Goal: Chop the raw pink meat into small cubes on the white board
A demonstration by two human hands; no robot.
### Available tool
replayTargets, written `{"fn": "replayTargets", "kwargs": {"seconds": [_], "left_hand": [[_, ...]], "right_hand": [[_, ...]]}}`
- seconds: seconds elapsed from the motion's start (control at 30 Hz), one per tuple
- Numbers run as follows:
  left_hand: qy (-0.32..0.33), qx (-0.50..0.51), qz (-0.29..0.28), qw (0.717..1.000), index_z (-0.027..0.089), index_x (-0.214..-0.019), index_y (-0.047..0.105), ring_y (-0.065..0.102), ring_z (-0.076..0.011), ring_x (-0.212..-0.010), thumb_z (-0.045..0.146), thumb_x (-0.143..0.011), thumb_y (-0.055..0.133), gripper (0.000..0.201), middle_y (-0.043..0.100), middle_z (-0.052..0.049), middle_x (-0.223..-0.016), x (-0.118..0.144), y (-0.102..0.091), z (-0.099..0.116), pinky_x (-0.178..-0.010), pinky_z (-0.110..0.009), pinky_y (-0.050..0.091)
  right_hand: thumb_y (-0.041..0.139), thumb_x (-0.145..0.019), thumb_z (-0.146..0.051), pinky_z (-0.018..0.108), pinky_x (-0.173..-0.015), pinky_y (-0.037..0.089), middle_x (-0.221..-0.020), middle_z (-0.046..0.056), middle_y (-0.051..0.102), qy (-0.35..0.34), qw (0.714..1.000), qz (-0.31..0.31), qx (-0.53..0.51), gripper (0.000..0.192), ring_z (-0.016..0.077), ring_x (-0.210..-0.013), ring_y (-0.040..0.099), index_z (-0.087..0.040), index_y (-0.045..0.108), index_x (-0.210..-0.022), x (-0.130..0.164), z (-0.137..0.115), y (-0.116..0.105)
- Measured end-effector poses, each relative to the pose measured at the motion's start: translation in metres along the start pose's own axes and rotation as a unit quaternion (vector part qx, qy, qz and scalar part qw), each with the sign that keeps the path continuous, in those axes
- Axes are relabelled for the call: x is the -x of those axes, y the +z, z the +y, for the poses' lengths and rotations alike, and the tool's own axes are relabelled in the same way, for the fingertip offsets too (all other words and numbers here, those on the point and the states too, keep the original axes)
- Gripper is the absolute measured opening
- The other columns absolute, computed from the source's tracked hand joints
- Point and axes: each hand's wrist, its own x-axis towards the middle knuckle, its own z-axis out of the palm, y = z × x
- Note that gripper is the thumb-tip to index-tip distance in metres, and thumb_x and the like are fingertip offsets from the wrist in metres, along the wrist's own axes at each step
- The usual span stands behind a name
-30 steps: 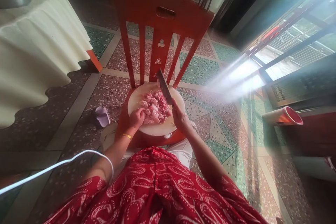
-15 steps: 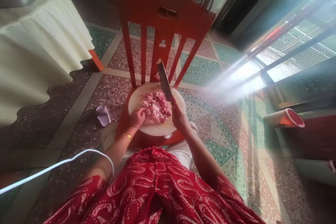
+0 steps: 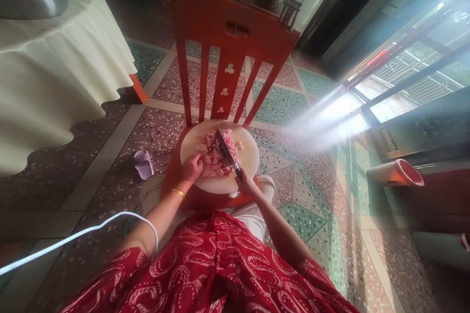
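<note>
Chopped raw meat (image 3: 213,160) lies in a loose heap on a round, pale cutting board (image 3: 250,149), which rests on the seat of a red wooden chair (image 3: 176,176). My right hand (image 3: 246,183) is wrapped round the handle of a cleaver (image 3: 225,149). Its dark blade is down in the meat, slanting toward the upper left. My left hand (image 3: 193,168) is closed at the left edge of the heap, fingertips curled against the meat; whether it pinches a piece is hidden. A few small bits sit apart to the right of the blade.
The chair's slatted back (image 3: 231,19) rises behind the board. At left stands a table with a cream cloth (image 3: 73,68). A lilac slipper (image 3: 143,164) lies on the floor. A white cable (image 3: 91,227) crosses by my left arm. A red-and-white bin (image 3: 398,173) is at right.
The cleaver has come down from its raised position above the board into the meat, and my right hand has lowered with it. My left hand stays at the heap's left edge.
</note>
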Motion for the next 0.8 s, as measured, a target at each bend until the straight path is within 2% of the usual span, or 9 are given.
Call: {"fn": "replayTargets", "kwargs": {"seconds": [0.1,0.27,0.37,0.43,0.5,0.57,0.63,0.73,0.8], "left_hand": [[0.006,0.010,-0.008,1.000,0.018,-0.088,0.063,0.061,-0.0221,-0.084,0.021,-0.080,0.039,0.026,0.067,-0.008,-0.086,0.000,0.000,-0.002,-0.078,-0.033,0.046],[0.014,0.009,0.011,1.000,0.018,-0.089,0.063,0.061,-0.0212,-0.086,0.016,-0.079,0.039,0.026,0.068,-0.007,-0.090,0.000,0.004,-0.006,-0.081,-0.032,0.046],[0.014,0.004,0.011,1.000,0.018,-0.089,0.063,0.060,-0.0210,-0.087,0.015,-0.078,0.040,0.026,0.068,-0.007,-0.091,0.000,0.004,-0.005,-0.083,-0.032,0.046],[0.004,0.002,-0.002,1.000,0.018,-0.089,0.063,0.060,-0.0212,-0.087,0.016,-0.078,0.041,0.025,0.068,-0.007,-0.090,0.000,0.003,-0.005,-0.082,-0.031,0.046],[-0.007,0.001,-0.012,1.000,0.018,-0.088,0.063,0.060,-0.0216,-0.085,0.019,-0.080,0.041,0.024,0.067,-0.007,-0.088,0.000,0.000,-0.004,-0.080,-0.031,0.046],[-0.006,0.007,-0.018,1.000,0.018,-0.088,0.063,0.060,-0.0219,-0.085,0.023,-0.082,0.041,0.024,0.067,-0.007,-0.087,0.001,-0.002,-0.003,-0.078,-0.031,0.046],[0.003,0.013,-0.020,1.000,0.018,-0.089,0.063,0.060,-0.0216,-0.086,0.022,-0.082,0.041,0.024,0.067,-0.007,-0.089,0.001,-0.002,-0.002,-0.078,-0.031,0.046],[0.009,0.006,-0.007,1.000,0.018,-0.088,0.064,0.060,-0.0208,-0.087,0.017,-0.079,0.040,0.025,0.068,-0.006,-0.090,0.000,0.000,-0.002,-0.081,-0.031,0.046],[0.007,0.000,0.004,1.000,0.018,-0.088,0.064,0.060,-0.0207,-0.088,0.015,-0.077,0.041,0.026,0.068,-0.006,-0.090,-0.001,0.001,-0.001,-0.084,-0.031,0.046]], "right_hand": [[0.044,-0.085,-0.023,0.034,-0.081,0.050,-0.111,0.011,0.065,-0.016,1.000,0.024,0.004,0.057,0.0216,-0.092,0.064,-0.017,0.035,-0.141,0.011,-0.015,-0.013],[0.040,-0.090,-0.031,0.031,-0.088,0.048,-0.127,0.004,0.058,-0.081,0.990,0.118,0.009,0.053,0.0203,-0.109,0.058,-0.027,0.033,-0.143,0.019,-0.059,-0.055],[0.037,-0.092,-0.031,0.031,-0.095,0.044,-0.134,0.006,0.051,-0.109,0.981,0.158,0.006,0.053,0.0197,-0.118,0.051,-0.023,0.031,-0.144,0.015,-0.064,-0.046],[0.038,-0.092,-0.028,0.032,-0.093,0.045,-0.129,0.008,0.056,-0.093,0.989,0.116,0.024,0.052,0.0206,-0.115,0.054,-0.022,0.033,-0.143,0.013,-0.054,-0.026],[0.042,-0.090,-0.026,0.034,-0.086,0.049,-0.115,0.008,0.065,-0.049,0.997,0.027,0.054,0.052,0.0224,-0.102,0.062,-0.023,0.037,-0.141,0.013,-0.043,-0.009],[0.043,-0.089,-0.026,0.033,-0.080,0.051,-0.107,0.007,0.069,-0.017,0.998,-0.024,0.060,0.051,0.0231,-0.094,0.066,-0.024,0.039,-0.141,0.016,-0.037,-0.008],[0.041,-0.090,-0.027,0.031,-0.081,0.051,-0.111,0.007,0.067,-0.019,0.999,-0.004,0.037,0.050,0.0224,-0.099,0.064,-0.025,0.039,-0.140,0.021,-0.040,-0.022],[0.040,-0.091,-0.029,0.030,-0.087,0.048,-0.115,0.004,0.065,-0.044,0.997,0.062,-0.001,0.051,0.0200,-0.105,0.061,-0.027,0.036,-0.141,0.025,-0.057,-0.050],[0.039,-0.091,-0.029,0.030,-0.090,0.047,-0.115,0.004,0.065,-0.051,0.994,0.097,-0.022,0.052,0.0194,-0.105,0.061,-0.026,0.034,-0.143,0.023,-0.065,-0.057]]}}
